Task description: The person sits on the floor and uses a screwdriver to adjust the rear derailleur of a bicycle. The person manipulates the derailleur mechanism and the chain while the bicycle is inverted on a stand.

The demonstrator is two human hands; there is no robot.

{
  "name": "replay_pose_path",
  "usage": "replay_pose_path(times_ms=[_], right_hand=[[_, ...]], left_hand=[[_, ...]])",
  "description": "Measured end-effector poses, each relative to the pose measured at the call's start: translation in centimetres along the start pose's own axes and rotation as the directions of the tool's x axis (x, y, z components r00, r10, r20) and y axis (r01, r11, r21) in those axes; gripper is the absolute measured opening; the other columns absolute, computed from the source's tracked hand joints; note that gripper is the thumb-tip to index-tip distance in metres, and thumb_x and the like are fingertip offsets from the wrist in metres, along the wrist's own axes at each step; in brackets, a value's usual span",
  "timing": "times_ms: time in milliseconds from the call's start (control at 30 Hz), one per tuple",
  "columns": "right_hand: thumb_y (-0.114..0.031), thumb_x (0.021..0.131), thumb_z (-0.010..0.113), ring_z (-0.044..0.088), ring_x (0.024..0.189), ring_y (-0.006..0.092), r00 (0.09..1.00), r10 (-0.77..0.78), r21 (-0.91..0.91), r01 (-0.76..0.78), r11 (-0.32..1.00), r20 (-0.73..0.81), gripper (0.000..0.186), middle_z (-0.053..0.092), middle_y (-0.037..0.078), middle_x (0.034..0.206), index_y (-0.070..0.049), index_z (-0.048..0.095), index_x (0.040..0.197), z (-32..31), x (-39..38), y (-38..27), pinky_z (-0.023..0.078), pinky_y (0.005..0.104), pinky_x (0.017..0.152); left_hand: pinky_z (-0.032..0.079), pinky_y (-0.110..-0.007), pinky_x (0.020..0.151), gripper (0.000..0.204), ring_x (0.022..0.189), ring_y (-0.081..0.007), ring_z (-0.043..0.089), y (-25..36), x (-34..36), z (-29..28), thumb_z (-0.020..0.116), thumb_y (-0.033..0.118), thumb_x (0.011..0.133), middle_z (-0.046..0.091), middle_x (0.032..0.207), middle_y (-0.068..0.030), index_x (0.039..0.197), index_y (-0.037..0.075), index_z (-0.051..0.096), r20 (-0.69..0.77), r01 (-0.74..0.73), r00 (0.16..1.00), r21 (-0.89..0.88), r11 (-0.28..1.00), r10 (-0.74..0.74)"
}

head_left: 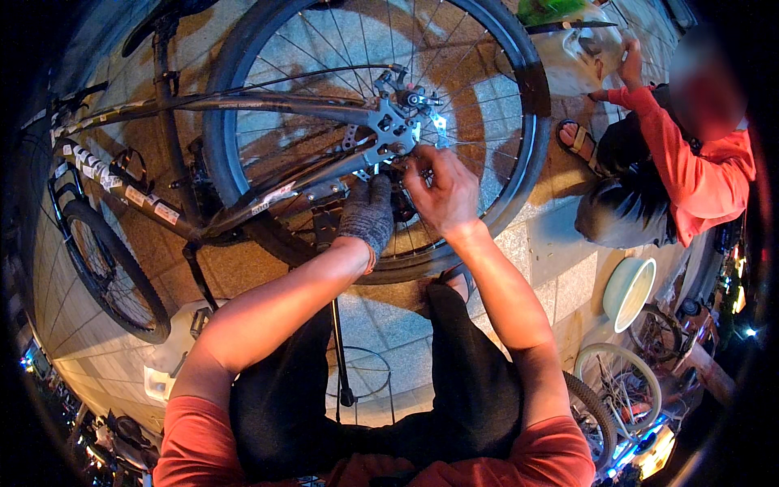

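Note:
A dark mountain bike lies before me, its large rear wheel (534, 122) filling the upper middle. At the hub is the grey dropout plate (393, 134) of the frame, with the disc brake caliper (393, 84) above it. My left hand (369, 219), in a grey knit glove, reaches under the dropout beside the chainstay (312, 174). Its fingers are close together, and the frame hides their tips. Just right of the dropout, my bare right hand (444, 188) is closed in a pinch near the axle. Whatever sits between those fingertips is too small to make out.
At right a person in a red top (706, 183) crouches, one hand at a clear plastic bag (572, 61). A pale green basin (630, 294) and other bicycle wheels (621, 390) stand lower right. The bike's front wheel (114, 268) is at left, near a white container (158, 383).

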State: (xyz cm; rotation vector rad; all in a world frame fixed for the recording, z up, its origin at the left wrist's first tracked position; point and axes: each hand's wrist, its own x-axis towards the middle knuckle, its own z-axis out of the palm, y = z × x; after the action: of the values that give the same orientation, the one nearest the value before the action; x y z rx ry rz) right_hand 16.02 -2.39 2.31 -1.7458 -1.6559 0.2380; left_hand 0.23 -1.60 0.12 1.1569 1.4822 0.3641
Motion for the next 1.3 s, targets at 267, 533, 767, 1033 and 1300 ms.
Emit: replay_pose_path(times_ms=[267,533,767,1033,1300], right_hand=[[-0.016,0.086,0.076,0.068,0.07,0.0323,0.998,-0.066,-0.074,0.066,0.995,0.005,0.02,0.067,0.011,0.084,-0.007,0.068,0.101,0.1,0.1,0.4,0.055,0.0417,0.061],[-0.014,0.084,0.077,0.068,0.071,0.0327,0.999,-0.029,0.012,0.029,1.0,-0.032,0.021,0.067,0.013,0.084,-0.007,0.067,0.101,0.4,0.3,0.0,0.055,0.0419,0.062],[-0.012,0.083,0.078,0.068,0.067,0.0333,0.996,-0.083,-0.002,0.083,0.997,-0.029,0.02,0.066,0.012,0.079,-0.006,0.066,0.098,0.4,0.4,0.3,0.055,0.0416,0.06],[-0.011,0.084,0.08,0.068,0.071,0.0316,0.996,-0.082,-0.049,0.083,0.995,0.029,0.02,0.066,0.012,0.079,-0.005,0.069,0.099,0.2,0.1,0.7,0.054,0.0406,0.062],[-0.013,0.085,0.077,0.068,0.071,0.034,0.998,0.016,0.096,-0.01,0.995,-0.061,0.022,0.067,0.012,0.083,-0.005,0.068,0.103,0.8,0.0,0.4,0.055,0.043,0.062]], left_hand=[[0.041,-0.052,0.103,0.053,0.122,-0.0512,0.054,-0.4,0.4,0.0,0.043,0.043,0.107,0.06,0.128,-0.0341,0.128,-0.004,0.057,0.036,0.031,0.999,-0.018,0.999,-0.03],[0.04,-0.053,0.104,0.054,0.124,-0.0515,0.052,-2.4,1.0,0.5,0.042,0.044,0.108,0.058,0.13,-0.0346,0.127,-0.004,0.058,0.013,0.001,1.0,0.053,0.999,-0.001],[0.04,-0.053,0.103,0.056,0.122,-0.0517,0.053,-0.3,0.0,0.2,0.04,0.045,0.108,0.058,0.128,-0.0349,0.125,-0.004,0.058,0.013,0.015,1.0,0.007,1.0,-0.015],[0.041,-0.053,0.101,0.052,0.118,-0.0521,0.055,-2.4,1.2,0.9,0.041,0.042,0.108,0.061,0.123,-0.0342,0.126,-0.003,0.059,0.005,0.023,1.0,-0.016,1.0,-0.023],[0.042,-0.052,0.1,0.051,0.119,-0.0512,0.056,-1.9,1.2,0.4,0.042,0.041,0.108,0.061,0.126,-0.0337,0.127,-0.004,0.059,0.013,-0.036,0.999,0.132,0.991,0.034]])
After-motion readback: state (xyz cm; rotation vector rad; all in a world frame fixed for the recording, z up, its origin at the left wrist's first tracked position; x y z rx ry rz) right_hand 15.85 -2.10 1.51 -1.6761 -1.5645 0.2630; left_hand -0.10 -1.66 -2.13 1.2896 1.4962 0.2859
